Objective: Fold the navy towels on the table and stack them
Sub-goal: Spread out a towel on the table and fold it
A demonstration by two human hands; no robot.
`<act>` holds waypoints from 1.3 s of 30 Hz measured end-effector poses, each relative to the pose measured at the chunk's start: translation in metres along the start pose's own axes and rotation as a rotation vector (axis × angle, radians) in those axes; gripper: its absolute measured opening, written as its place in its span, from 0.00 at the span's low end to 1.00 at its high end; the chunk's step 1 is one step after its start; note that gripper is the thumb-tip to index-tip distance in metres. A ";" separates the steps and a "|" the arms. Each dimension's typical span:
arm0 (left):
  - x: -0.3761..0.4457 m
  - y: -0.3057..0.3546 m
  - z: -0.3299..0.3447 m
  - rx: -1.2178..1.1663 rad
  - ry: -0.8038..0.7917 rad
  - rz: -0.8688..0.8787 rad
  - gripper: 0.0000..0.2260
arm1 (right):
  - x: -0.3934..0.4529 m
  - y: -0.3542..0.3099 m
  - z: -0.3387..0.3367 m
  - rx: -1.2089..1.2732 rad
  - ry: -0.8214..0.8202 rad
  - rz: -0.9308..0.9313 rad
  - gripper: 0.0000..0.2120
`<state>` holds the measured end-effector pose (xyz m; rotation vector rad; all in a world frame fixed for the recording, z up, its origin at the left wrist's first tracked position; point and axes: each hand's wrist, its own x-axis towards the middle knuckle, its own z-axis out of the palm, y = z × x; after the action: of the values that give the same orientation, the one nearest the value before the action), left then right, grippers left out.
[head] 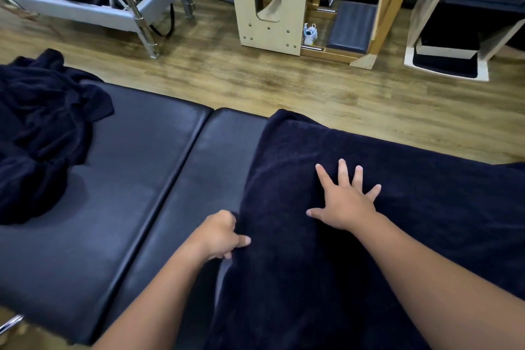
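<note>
A navy towel [412, 185] lies spread flat over the right part of the black padded table [127, 179]. My right hand [345, 199] presses flat on the towel's middle with its fingers spread. My left hand [221, 236] pinches the towel's left edge, thumb on top and fingers curled under the cloth. A heap of crumpled navy towels [42, 133] sits at the table's left end, apart from both hands.
The table's far edge meets a wooden floor [255, 79]. Beyond it stand a metal-framed exercise machine [113, 0] at the back left, a pale wooden box frame [270, 0] in the middle and a white stand [454, 37] at the right.
</note>
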<state>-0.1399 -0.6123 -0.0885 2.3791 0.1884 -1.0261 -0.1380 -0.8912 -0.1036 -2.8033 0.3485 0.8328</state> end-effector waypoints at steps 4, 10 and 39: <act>-0.012 -0.017 0.015 -0.197 0.179 -0.010 0.13 | -0.026 -0.032 0.013 -0.159 0.173 -0.254 0.37; -0.050 -0.057 0.036 -0.091 -0.023 -0.020 0.12 | -0.063 -0.099 0.046 -0.277 0.108 -0.773 0.25; -0.144 -0.155 0.090 -0.205 0.105 0.046 0.15 | -0.165 -0.100 0.122 -0.016 0.106 -0.640 0.31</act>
<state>-0.3484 -0.5173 -0.1029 2.2415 0.2625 -0.8193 -0.3069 -0.7370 -0.1003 -2.7037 -0.5211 0.5331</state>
